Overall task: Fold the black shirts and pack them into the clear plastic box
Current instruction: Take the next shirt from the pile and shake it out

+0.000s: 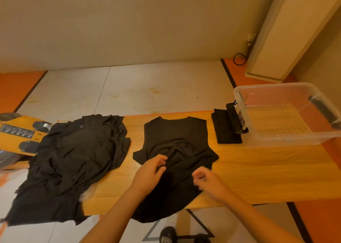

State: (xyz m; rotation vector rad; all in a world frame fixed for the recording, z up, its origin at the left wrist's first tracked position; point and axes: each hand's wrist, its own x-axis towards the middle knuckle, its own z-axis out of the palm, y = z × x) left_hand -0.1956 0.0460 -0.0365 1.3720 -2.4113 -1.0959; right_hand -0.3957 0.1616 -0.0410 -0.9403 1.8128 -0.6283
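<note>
A black shirt [175,132] lies spread on the wooden table [258,169], its collar toward the far edge and its hem hanging over the near edge. My left hand [151,170] pinches bunched fabric near the shirt's middle. My right hand [206,180] pinches the cloth at its right side. A pile of several crumpled black shirts [73,159] covers the table's left end. One folded black shirt [224,128] lies beside the clear plastic box [276,137], which stands open at the right end with nothing inside.
The box has black latch handles [236,119]. A yellow-orange object with black labels [16,132] sits at the far left edge. Below the table are a tiled floor and dark shoes [168,233]. A white cabinet [276,39] stands back right.
</note>
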